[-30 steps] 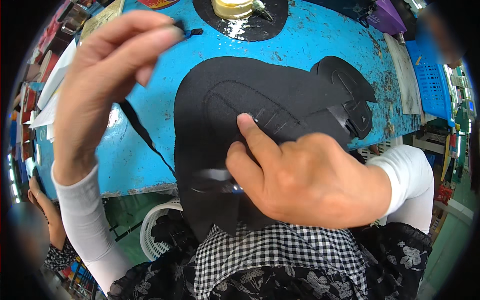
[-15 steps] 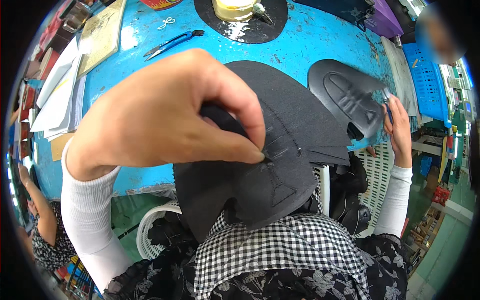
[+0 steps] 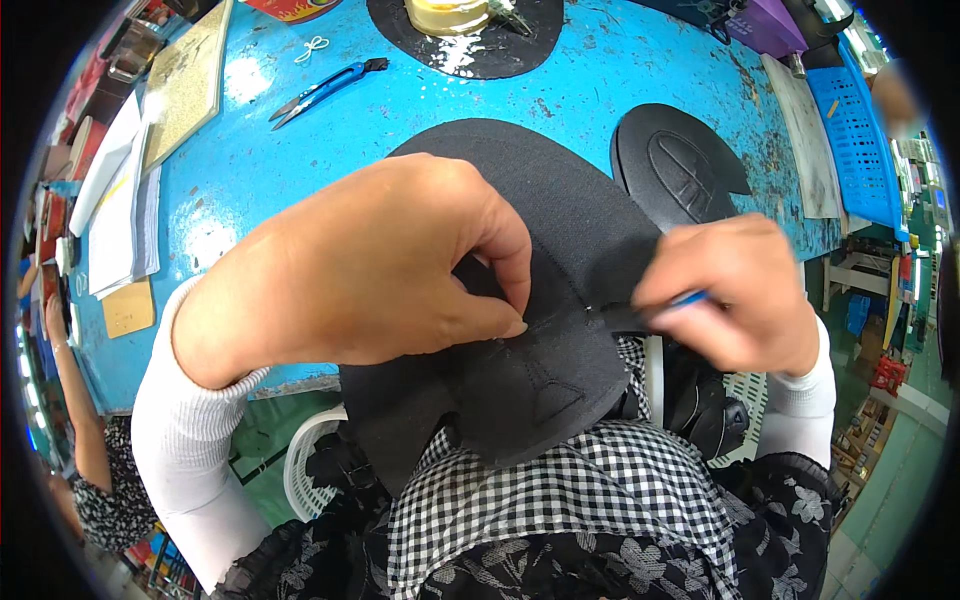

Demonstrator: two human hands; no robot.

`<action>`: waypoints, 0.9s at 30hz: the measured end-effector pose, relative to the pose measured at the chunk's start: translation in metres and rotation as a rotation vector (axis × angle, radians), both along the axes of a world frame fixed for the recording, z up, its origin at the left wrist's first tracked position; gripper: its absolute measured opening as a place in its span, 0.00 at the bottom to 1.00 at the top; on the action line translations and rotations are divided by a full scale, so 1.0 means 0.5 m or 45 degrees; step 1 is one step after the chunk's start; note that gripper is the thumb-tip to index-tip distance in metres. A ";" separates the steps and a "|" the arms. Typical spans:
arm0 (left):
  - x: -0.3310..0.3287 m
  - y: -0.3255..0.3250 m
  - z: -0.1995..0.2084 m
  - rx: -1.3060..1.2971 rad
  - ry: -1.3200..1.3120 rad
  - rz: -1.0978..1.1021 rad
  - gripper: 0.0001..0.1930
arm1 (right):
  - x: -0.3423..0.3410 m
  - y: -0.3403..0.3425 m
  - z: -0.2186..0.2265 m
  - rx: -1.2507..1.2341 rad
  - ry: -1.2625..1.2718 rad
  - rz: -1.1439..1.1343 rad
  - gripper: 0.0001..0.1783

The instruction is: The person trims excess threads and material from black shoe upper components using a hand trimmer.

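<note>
In the head view, a broad black panel (image 3: 530,385) of matte, finely grained sheet, rounded at the top and notched along its lower left edge, lies across the lap and rises over the near edge of the table (image 3: 410,110). A raised or stitched outline, with a triangular end, runs down its middle. Beneath it shows a black-and-white checked woven apron (image 3: 560,515).

The left hand (image 3: 365,265) arches over the panel, its thumb and forefinger drawn close together with the tips at the panel's middle; whether they have hold of anything is hidden. The right hand (image 3: 735,295), blurred, curls around a small blue object (image 3: 690,298) beside the panel's right edge; most of the object is covered by the fingers.

Beyond the right hand, a smoother, glossier black piece (image 3: 680,160) with a moulded outline lies on the table. The tabletop is bright blue, scuffed and stained. On it rest blue-handled snips (image 3: 325,92) with metal blades, a looped white cord (image 3: 311,48), and a yellowish round tub (image 3: 447,18) on a black disc (image 3: 530,50) smeared with white. A perforated blue plastic basket (image 3: 855,145) stands at the right.
</note>
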State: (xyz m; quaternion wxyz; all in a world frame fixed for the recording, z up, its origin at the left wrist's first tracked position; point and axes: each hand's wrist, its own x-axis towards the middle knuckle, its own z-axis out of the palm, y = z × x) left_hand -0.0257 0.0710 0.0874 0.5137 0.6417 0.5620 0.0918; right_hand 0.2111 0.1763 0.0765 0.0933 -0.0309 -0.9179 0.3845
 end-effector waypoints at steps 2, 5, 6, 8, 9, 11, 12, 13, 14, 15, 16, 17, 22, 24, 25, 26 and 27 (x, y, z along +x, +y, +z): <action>-0.001 -0.005 -0.005 0.003 0.008 0.020 0.06 | -0.033 -0.011 0.005 0.316 -0.018 0.114 0.09; 0.002 0.002 -0.002 -0.031 0.042 0.041 0.07 | -0.038 -0.013 -0.013 0.456 -0.003 0.153 0.09; 0.004 0.006 -0.001 -0.071 0.077 0.046 0.07 | -0.038 -0.012 -0.015 0.497 0.035 0.180 0.09; 0.007 -0.003 -0.005 -0.021 0.085 0.041 0.08 | -0.045 -0.007 -0.010 0.476 0.010 0.277 0.08; 0.009 -0.007 -0.005 0.034 0.091 0.031 0.08 | -0.048 -0.003 -0.009 0.459 -0.019 0.370 0.07; 0.008 -0.012 -0.002 0.229 0.204 -0.006 0.09 | -0.049 0.010 -0.013 0.280 -0.041 0.398 0.06; 0.005 -0.013 -0.001 0.420 0.315 -0.034 0.09 | -0.050 0.015 -0.014 0.097 -0.061 0.433 0.06; 0.000 -0.012 -0.001 0.420 0.315 -0.035 0.09 | -0.051 0.020 -0.017 0.096 -0.062 0.432 0.06; -0.007 -0.009 0.001 0.363 0.302 0.001 0.09 | -0.052 0.024 -0.020 0.138 -0.041 0.335 0.06; -0.015 -0.006 -0.001 0.306 0.289 0.037 0.09 | -0.053 0.026 -0.022 0.180 -0.021 0.238 0.06; -0.025 -0.007 -0.002 0.303 0.292 0.042 0.09 | -0.055 0.021 -0.018 0.213 -0.023 0.235 0.08; -0.037 -0.007 -0.006 0.228 0.186 0.042 0.08 | -0.058 0.016 -0.012 0.211 -0.021 0.240 0.08; -0.036 -0.001 -0.001 0.223 0.146 -0.007 0.05 | -0.078 -0.009 0.010 0.539 -0.238 0.136 0.10; -0.033 0.004 0.011 0.132 0.218 -0.012 0.05 | -0.078 -0.007 -0.001 0.441 -0.176 0.089 0.11; -0.035 0.004 0.012 0.127 0.218 -0.005 0.05 | -0.082 -0.003 -0.010 0.333 -0.109 0.057 0.11; -0.038 0.003 0.012 0.079 0.186 0.007 0.05 | -0.084 0.000 -0.003 0.329 -0.109 0.065 0.11; -0.040 0.002 0.010 0.031 0.154 0.020 0.06 | -0.084 0.005 0.013 0.330 -0.216 -0.018 0.10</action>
